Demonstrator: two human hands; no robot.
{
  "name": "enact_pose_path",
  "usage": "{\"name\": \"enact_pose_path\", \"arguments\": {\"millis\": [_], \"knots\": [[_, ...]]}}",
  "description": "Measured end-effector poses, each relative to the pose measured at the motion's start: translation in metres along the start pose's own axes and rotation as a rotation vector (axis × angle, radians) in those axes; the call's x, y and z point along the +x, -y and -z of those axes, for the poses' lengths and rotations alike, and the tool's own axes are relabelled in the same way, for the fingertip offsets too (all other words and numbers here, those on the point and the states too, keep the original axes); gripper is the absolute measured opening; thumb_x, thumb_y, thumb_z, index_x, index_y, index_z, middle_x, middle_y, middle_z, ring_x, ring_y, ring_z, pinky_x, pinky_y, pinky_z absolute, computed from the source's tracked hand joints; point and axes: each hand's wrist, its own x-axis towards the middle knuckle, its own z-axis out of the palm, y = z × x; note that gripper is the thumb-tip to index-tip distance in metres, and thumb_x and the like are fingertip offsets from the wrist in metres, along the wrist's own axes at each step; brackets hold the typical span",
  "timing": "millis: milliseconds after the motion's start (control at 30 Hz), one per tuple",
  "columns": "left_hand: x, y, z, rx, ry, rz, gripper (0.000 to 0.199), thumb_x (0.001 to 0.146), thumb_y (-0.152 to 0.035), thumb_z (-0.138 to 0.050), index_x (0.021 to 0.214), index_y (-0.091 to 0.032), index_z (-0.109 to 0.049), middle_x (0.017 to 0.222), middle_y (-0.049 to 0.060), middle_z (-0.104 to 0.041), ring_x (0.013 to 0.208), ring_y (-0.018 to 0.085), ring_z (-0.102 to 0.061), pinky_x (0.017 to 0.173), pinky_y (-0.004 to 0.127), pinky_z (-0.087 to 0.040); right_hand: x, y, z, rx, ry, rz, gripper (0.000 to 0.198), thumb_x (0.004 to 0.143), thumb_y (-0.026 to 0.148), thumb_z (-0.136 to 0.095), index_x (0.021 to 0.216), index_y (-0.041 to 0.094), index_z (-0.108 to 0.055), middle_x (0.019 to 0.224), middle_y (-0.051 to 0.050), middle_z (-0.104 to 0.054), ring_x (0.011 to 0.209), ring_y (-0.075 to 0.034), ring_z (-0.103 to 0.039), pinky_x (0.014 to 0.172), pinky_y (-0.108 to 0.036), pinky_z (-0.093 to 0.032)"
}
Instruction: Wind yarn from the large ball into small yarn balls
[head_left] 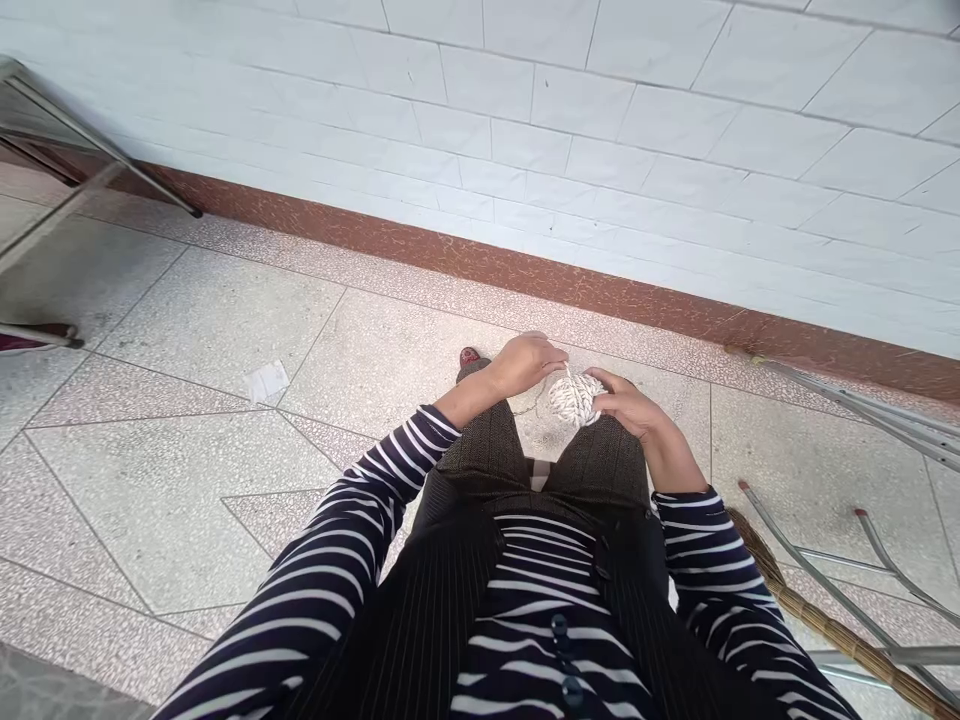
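A ball of white cord [574, 402] sits above my lap, wound in thick overlapping turns. My right hand [628, 404] grips it from the right side, with fingers curved over its edge. At the upper left of the ball, my left hand [528, 362] pinches a strand of the cord between thumb and fingertips. A thin loose length [534, 405] hangs below the left hand, in front of the trousers [480, 450].
A broom [825, 630] leans at the lower right beside metal legs [817, 580]. More metal tubing [862, 395] lies by the wall. A metal-legged table or stool [142, 180] stands at left. A white paper scrap [266, 382] lies on the floor.
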Motion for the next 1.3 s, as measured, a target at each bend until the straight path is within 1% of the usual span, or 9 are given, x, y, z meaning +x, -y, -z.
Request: {"name": "enact_pose_path", "arguments": {"millis": [200,433,567,667,800,900,1000,1133,1300], "knots": [[0.006,-0.001,-0.002,-0.096,-0.046,0.041,0.026,0.101,-0.033,-0.052,0.095,-0.020,-0.074,0.091,0.006,-0.075,0.091,0.021,-0.066,0.092,0.033,-0.046,0.003,-0.005,-0.005,0.255,0.120,0.059,0.057,0.047,0.022,-0.071,0.104,0.021,-0.069,0.101,-0.006,-0.073,0.100,-0.028,-0.067,0.084,-0.039,-0.055],[-0.013,0.007,-0.039,-0.420,0.014,0.376,0.031,0.096,-0.029,-0.052,0.081,-0.014,-0.074,0.078,0.004,-0.073,0.074,0.017,-0.063,0.072,0.025,-0.045,-0.004,0.002,-0.017,0.444,-0.043,0.247,0.063,0.059,0.028,-0.075,0.120,0.025,-0.062,0.122,-0.009,-0.071,0.125,-0.031,-0.061,0.101,-0.050,-0.054],[-0.034,-0.005,-0.053,-0.573,0.193,0.390,0.037,0.095,-0.035,-0.054,0.068,-0.013,-0.068,0.066,0.001,-0.066,0.061,0.011,-0.054,0.065,0.021,-0.040,-0.011,0.014,-0.015,0.475,-0.195,0.283,0.063,0.062,0.030,-0.075,0.122,0.025,-0.058,0.128,-0.009,-0.067,0.121,-0.031,-0.063,0.094,-0.051,-0.060],[-0.045,-0.017,-0.050,-0.634,0.293,0.367,0.037,0.094,-0.036,-0.056,0.066,-0.013,-0.067,0.062,0.000,-0.063,0.058,0.009,-0.049,0.061,0.021,-0.036,-0.009,0.019,-0.005,0.307,-0.380,0.272,0.062,0.062,0.037,-0.071,0.121,0.025,-0.056,0.123,-0.007,-0.067,0.111,-0.029,-0.066,0.085,-0.047,-0.063],[-0.045,-0.031,-0.031,-0.614,0.314,0.293,0.036,0.094,-0.035,-0.057,0.066,-0.014,-0.066,0.062,-0.001,-0.061,0.059,0.009,-0.050,0.062,0.022,-0.036,0.004,0.015,0.012,0.074,-0.625,0.225,0.072,0.062,0.043,-0.074,0.128,0.026,-0.049,0.124,-0.006,-0.061,0.100,-0.022,-0.065,0.071,-0.035,-0.063],[-0.032,-0.035,-0.013,-0.542,0.272,0.253,0.035,0.097,-0.033,-0.054,0.069,-0.015,-0.066,0.066,-0.001,-0.063,0.062,0.010,-0.054,0.065,0.023,-0.038,0.012,0.006,0.016,-0.040,-0.678,0.162,0.077,0.057,0.040,-0.081,0.128,0.025,-0.052,0.126,-0.008,-0.058,0.094,-0.021,-0.060,0.058,-0.026,-0.055],[-0.012,-0.032,0.003,-0.371,0.178,0.213,0.030,0.097,-0.029,-0.054,0.074,-0.016,-0.069,0.071,0.001,-0.066,0.067,0.013,-0.057,0.068,0.025,-0.039,0.013,-0.005,0.012,-0.100,-0.574,0.090,0.076,0.054,0.037,-0.084,0.125,0.023,-0.059,0.120,-0.009,-0.060,0.087,-0.019,-0.058,0.051,-0.023,-0.048],[0.009,-0.020,0.013,-0.117,0.071,0.087,0.028,0.097,-0.027,-0.057,0.075,-0.018,-0.070,0.071,0.003,-0.067,0.073,0.017,-0.058,0.088,0.033,-0.043,0.004,-0.019,0.003,-0.033,-0.277,0.010,0.063,0.056,0.032,-0.081,0.115,0.019,-0.066,0.100,-0.007,-0.068,0.077,-0.017,-0.059,0.052,-0.024,-0.048],[0.016,-0.008,-0.004,-0.176,0.065,0.047,0.025,0.097,-0.032,-0.058,0.082,-0.019,-0.073,0.080,0.006,-0.072,0.083,0.020,-0.063,0.093,0.034,-0.043,-0.013,-0.027,-0.003,0.171,0.010,0.031,0.054,0.055,0.039,-0.078,0.103,0.017,-0.067,0.099,-0.012,-0.072,0.082,-0.024,-0.066,0.057,-0.033,-0.055]]}}
